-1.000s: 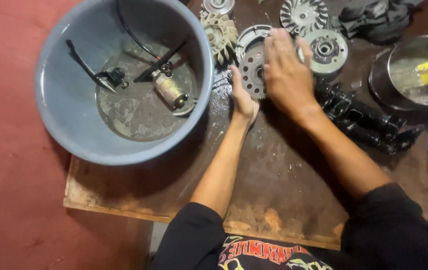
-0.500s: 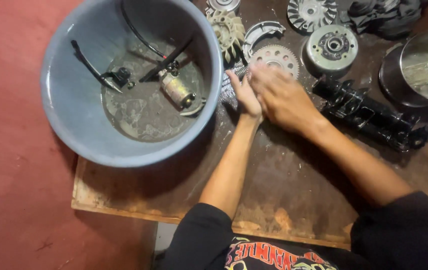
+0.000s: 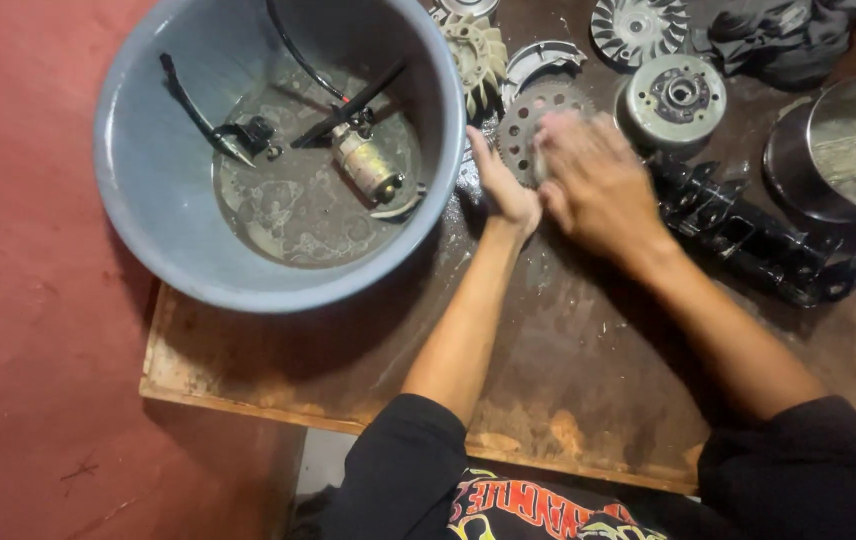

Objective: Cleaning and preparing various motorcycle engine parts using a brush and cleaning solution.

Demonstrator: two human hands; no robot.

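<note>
Probably the toothed disc (image 3: 538, 125), lying near the board's (image 3: 548, 390) far edge, could slip on the wet grime, as the right hand (image 3: 598, 185) presses flat and the left hand (image 3: 503, 190) only braces open beside it

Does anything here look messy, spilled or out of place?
Yes. The grey plastic basin holds a shallow pool of murky liquid with a small cylindrical motor lying in it. The brown wooden board looks wet and stained beside both hands.
</note>
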